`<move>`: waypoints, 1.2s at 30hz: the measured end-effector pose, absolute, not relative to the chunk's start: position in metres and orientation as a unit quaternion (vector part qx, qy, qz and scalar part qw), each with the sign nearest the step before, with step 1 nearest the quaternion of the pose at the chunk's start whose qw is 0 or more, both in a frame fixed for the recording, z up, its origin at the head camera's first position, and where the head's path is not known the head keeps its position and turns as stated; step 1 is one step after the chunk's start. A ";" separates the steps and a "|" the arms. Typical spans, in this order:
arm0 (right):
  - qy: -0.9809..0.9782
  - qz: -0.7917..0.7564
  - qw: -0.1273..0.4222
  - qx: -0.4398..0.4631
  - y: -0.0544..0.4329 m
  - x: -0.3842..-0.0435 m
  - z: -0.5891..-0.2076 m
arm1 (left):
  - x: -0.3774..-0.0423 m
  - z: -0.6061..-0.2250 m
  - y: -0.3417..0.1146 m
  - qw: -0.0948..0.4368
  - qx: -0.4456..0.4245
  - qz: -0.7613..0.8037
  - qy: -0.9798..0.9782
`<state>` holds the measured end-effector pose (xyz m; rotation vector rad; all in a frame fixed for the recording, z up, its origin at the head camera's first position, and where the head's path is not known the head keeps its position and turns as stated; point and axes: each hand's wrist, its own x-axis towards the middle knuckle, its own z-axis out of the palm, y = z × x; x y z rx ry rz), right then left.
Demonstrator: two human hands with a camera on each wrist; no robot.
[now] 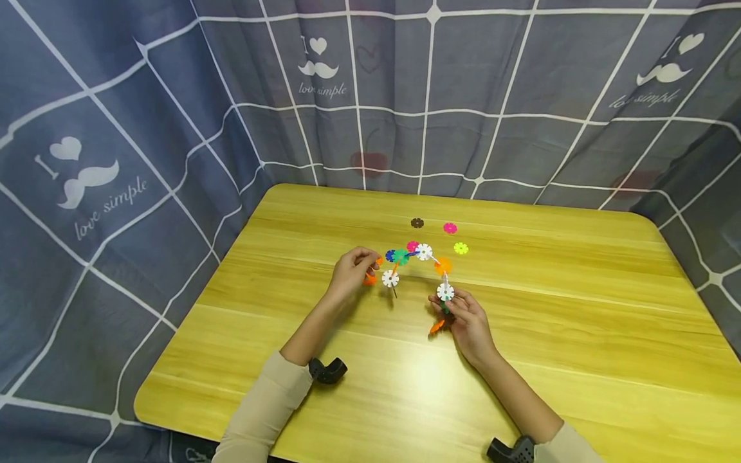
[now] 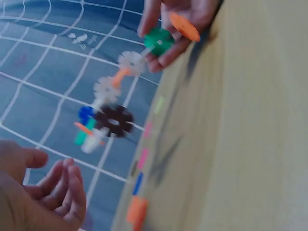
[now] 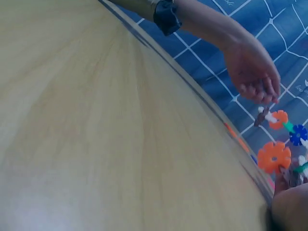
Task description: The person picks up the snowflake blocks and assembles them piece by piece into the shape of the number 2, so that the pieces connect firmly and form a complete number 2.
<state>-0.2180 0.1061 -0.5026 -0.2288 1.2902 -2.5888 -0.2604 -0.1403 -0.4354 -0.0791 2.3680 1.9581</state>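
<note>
My right hand (image 1: 471,325) holds one end of a chain of slotted plastic snowflake discs, fingers around a green disc (image 2: 159,41) beside an orange disc (image 1: 437,327). From there the chain arches through a white disc (image 1: 445,292), an orange disc (image 1: 442,265) and another white disc (image 1: 424,251) to a green disc (image 1: 401,257) and a white disc (image 1: 390,278) at its far end. A brown disc (image 2: 114,121) hangs there too. My left hand (image 1: 350,273) is apart from that end, its fingers (image 2: 62,185) loosely bent with nothing between them.
Loose discs lie on the wooden table (image 1: 278,251): brown (image 1: 417,222), pink (image 1: 449,227) and yellow-green (image 1: 460,248) ones behind the chain. Orange discs (image 1: 370,280) lie by the left hand. A patterned curtain (image 1: 393,83) hangs behind and at the left.
</note>
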 end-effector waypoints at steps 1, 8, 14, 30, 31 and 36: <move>0.439 -0.886 0.126 -0.084 0.106 -0.218 -0.503 | -0.262 -0.438 -0.141 0.035 -0.028 0.639 0.768; 0.435 -0.875 0.162 -0.134 0.104 -0.216 -0.505 | -0.267 -0.447 -0.144 0.133 0.036 0.676 0.724; 0.442 -0.859 0.198 -0.168 0.104 -0.216 -0.510 | -0.269 -0.451 -0.147 0.199 0.068 0.719 0.662; 0.442 -0.834 0.241 -0.225 0.103 -0.219 -0.510 | -0.266 -0.459 -0.135 0.255 0.079 0.734 0.624; 0.445 -0.835 0.237 -0.222 0.103 -0.219 -0.511 | -0.266 -0.460 -0.135 0.255 0.080 0.727 0.632; 0.473 -0.833 0.214 -0.192 0.101 -0.219 -0.512 | -0.267 -0.464 -0.135 0.251 0.093 0.678 0.684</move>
